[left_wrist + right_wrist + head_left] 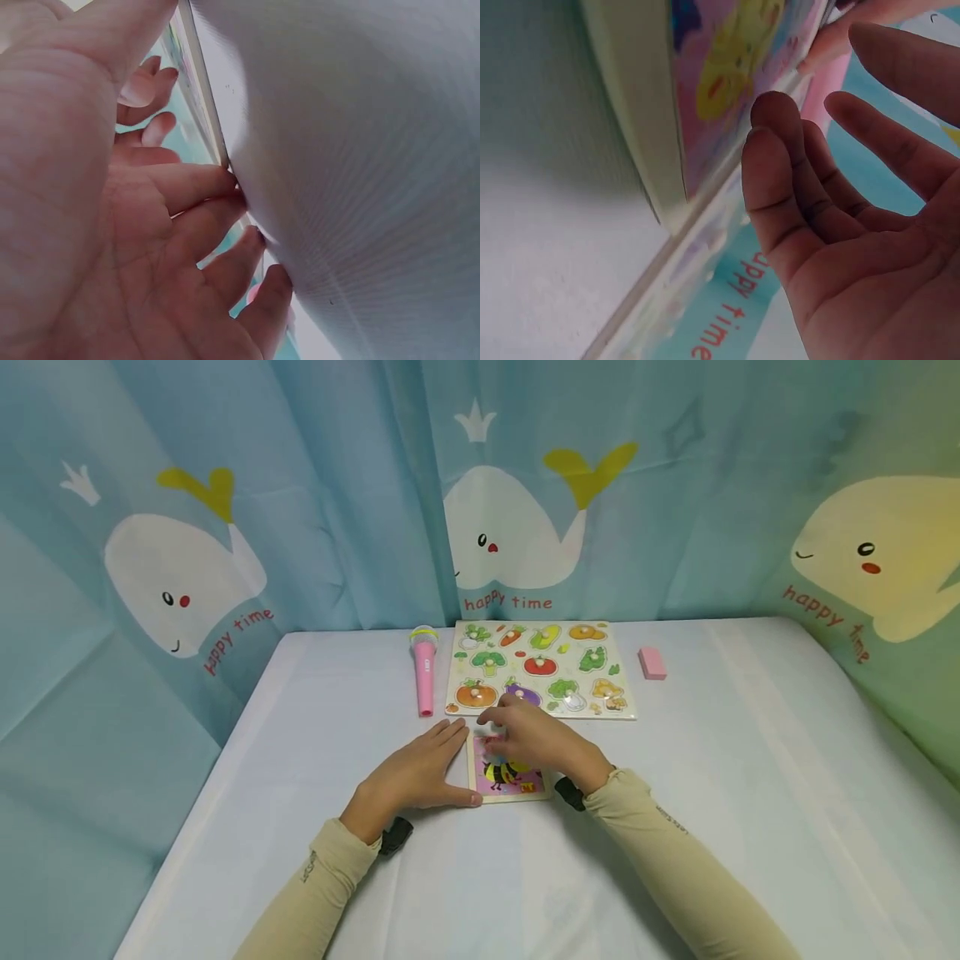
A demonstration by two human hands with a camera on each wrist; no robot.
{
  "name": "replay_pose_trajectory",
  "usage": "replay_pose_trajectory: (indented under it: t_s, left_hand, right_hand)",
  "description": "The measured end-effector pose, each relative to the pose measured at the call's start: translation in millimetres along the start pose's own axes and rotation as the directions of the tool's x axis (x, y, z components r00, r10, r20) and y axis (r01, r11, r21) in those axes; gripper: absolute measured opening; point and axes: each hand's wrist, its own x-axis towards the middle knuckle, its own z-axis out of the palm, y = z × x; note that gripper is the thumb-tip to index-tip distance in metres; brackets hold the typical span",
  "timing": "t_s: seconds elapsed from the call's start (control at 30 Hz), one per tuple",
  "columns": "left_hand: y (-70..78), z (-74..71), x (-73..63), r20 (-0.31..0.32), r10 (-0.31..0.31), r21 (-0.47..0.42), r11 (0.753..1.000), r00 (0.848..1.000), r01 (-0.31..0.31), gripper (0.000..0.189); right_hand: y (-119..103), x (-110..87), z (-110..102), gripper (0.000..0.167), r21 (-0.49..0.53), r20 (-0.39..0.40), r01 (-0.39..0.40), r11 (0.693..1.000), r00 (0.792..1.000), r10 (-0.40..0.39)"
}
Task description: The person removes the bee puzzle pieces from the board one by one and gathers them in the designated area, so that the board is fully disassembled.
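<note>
A small picture puzzle (512, 788) with a yellow-and-black bee on pink lies flat in a pale frame at the table's middle. My left hand (420, 770) rests along its left side, thumb at the near corner and fingers stretched out by the far one. In the left wrist view, the left hand's (172, 225) fingertips meet the table. Over the puzzle hovers my right hand (542, 739), covering its upper right part. The right wrist view shows the right hand's (855, 255) fingers loosely bent, apart from the picture, with nothing between them.
Just beyond the puzzle lies a vegetable peg board (623, 710) with several knobbed pieces. To its left is a pink toy microphone (424, 677), to its right a pink block (652, 664). A whale-printed curtain (360, 527) encloses the white table (750, 735).
</note>
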Motion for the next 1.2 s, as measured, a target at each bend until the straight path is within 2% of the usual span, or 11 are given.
replay_pose_trajectory:
  t_s: [0.1, 0.3, 0.67, 0.9, 1.2]
  left_hand:
    - [-0.2, -0.3, 0.7, -0.001, 0.003, 0.007, 1.0, 1.0, -0.003, 0.109]
    - [-1.3, 0.0, 1.8, -0.002, 0.005, 0.002, 1.0, 1.0, -0.005, 0.109]
    - [-1.8, -0.4, 0.7, 0.0, -0.001, -0.015, 1.0, 1.0, 0.001, 0.109]
    - [-0.4, -0.4, 0.3, -0.002, -0.013, -0.023, 1.0, 1.0, 0.013, 0.108]
    - [-1.8, -0.6, 0.4, -0.001, -0.008, -0.04, 0.999, 1.0, 0.008, 0.11]
  right_hand:
    - [0.6, 1.5, 4.2, 0.033, 0.003, 0.019, -0.002, 1.0, 1.0, 0.002]
    - [2.7, 3.8, 9.5, 0.025, -0.028, 0.008, 0.053, 0.998, 0.999, -0.053]
    - [2.5, 5.2, 9.9, 0.024, -0.047, 0.002, 0.068, 0.997, 0.998, -0.068]
    - [0.7, 3.9, 9.9, 0.02, -0.078, -0.015, 0.123, 0.989, 0.992, -0.124]
    - [0.5, 4.3, 11.4, 0.02, -0.028, -0.005, 0.081, 0.996, 0.997, -0.081]
